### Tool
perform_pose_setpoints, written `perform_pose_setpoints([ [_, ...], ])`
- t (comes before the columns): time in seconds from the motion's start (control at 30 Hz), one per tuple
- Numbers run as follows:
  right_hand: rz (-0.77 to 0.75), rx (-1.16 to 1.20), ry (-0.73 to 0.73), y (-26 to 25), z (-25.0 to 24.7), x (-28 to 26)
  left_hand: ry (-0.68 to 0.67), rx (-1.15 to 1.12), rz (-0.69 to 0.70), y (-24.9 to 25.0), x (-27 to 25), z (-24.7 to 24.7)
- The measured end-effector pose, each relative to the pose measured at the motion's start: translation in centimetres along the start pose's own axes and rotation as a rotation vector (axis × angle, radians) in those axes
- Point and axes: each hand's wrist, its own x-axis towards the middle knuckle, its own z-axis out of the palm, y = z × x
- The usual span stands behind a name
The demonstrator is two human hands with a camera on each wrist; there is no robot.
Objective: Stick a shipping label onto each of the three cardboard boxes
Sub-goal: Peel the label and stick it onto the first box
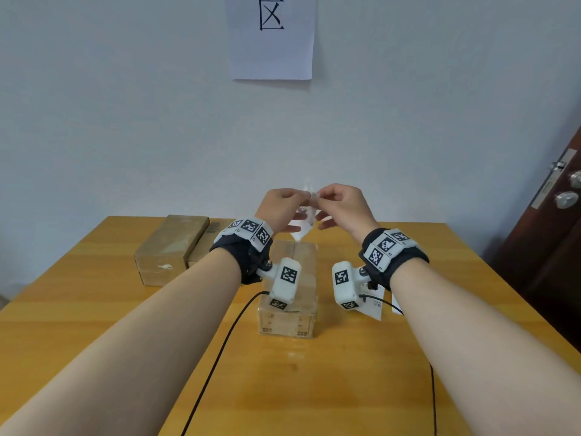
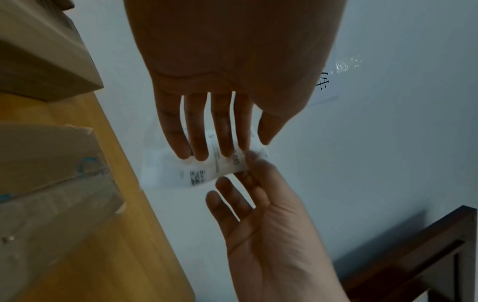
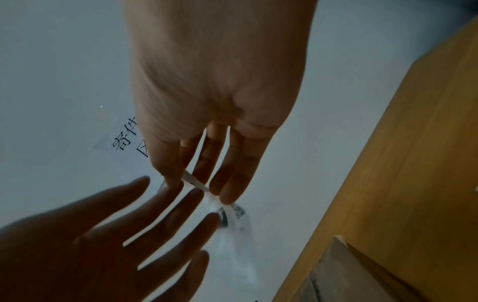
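Note:
Both hands are raised over the table with a white shipping label point(image 1: 302, 229) between them. My left hand point(image 1: 300, 196) pinches its top edge with thumb and fingers, and my right hand point(image 1: 323, 196) pinches the same edge from the other side. In the left wrist view the label point(image 2: 204, 171) shows printed codes between the left hand point(image 2: 254, 141) and the right hand point(image 2: 247, 165). A taped cardboard box point(image 1: 303, 272) stands directly below the hands. Two more cardboard boxes point(image 1: 169, 243) point(image 1: 209, 237) lie side by side at the back left.
More white labels point(image 1: 375, 306) lie on the yellow wooden table point(image 1: 314, 388) right of the centre box, partly hidden by my right wrist. Black cables point(image 1: 220, 350) trail over the table. A paper sign point(image 1: 272, 36) hangs on the wall; a dark door point(image 1: 553, 231) stands at the right.

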Motion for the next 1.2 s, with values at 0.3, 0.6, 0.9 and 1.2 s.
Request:
perform_pose_setpoints([
  [0.3, -0.075, -0.073, -0.041, -0.18, 0.08, -0.16, -0.009, -0.067, 0.033, 0.03, -0.01, 0.0],
  [0.6, -0.075, -0.042, -0.057, 0.03, 0.0, -0.61, -0.032, -0.116, 0.006, -0.04, 0.08, 0.09],
  [0.9, -0.061, -0.035, -0.022, -0.08, 0.05, -0.36, -0.043, -0.1, 0.05, -0.13, 0.04, 0.14],
  [1.2, -0.048, -0.027, -0.019, 0.12, -0.07, -0.58, 0.054, -0.078, 0.053, -0.34, 0.14, -0.38],
])
